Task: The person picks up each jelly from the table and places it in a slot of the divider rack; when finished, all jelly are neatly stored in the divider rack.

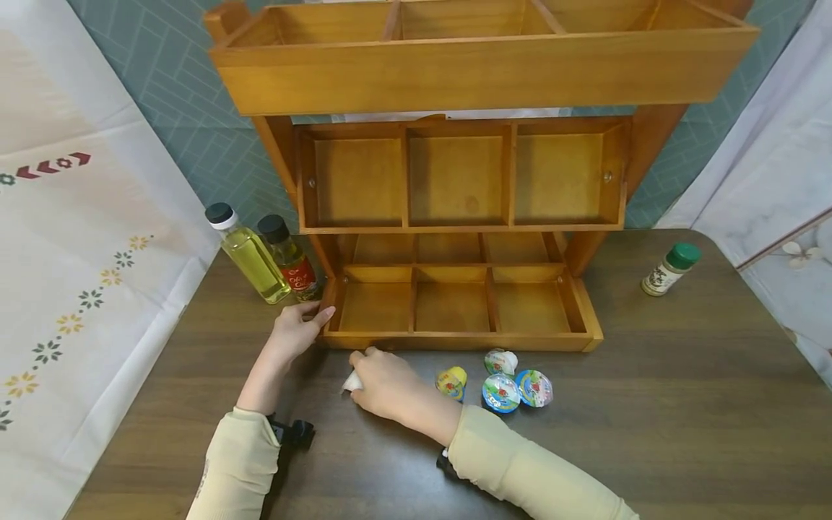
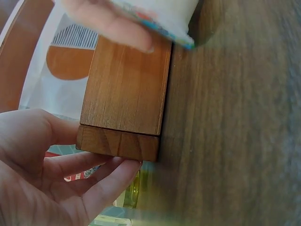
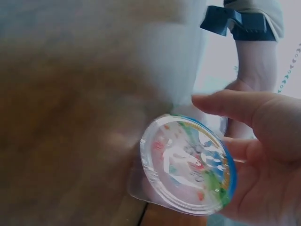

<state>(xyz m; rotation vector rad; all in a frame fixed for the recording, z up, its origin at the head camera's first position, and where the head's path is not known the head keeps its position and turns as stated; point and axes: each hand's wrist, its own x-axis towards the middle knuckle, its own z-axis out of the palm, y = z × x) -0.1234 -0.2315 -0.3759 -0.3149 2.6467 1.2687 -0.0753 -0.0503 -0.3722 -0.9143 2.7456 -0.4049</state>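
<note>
My left hand (image 1: 315,313) holds the lower left corner of a three-tier wooden rack (image 1: 455,341). In the left wrist view the thumb and fingers (image 2: 96,183) bracket that wooden corner (image 2: 124,94). Just in front of the rack, my right hand (image 1: 359,370) grips a small white jelly cup (image 1: 351,381) close to the tabletop. The right wrist view shows the cup's colourful foil lid (image 3: 188,165) between thumb and fingers. Several more jelly cups (image 1: 500,392) lie on the table to the right of that hand.
Two oil bottles (image 1: 250,256) (image 1: 292,263) stand beside the rack's left foot. A green-capped spice jar (image 1: 669,269) stands at the right. The rack's compartments (image 1: 451,307) hold nothing. The brown table (image 1: 650,433) ends at a patterned cloth (image 1: 78,289) on the left.
</note>
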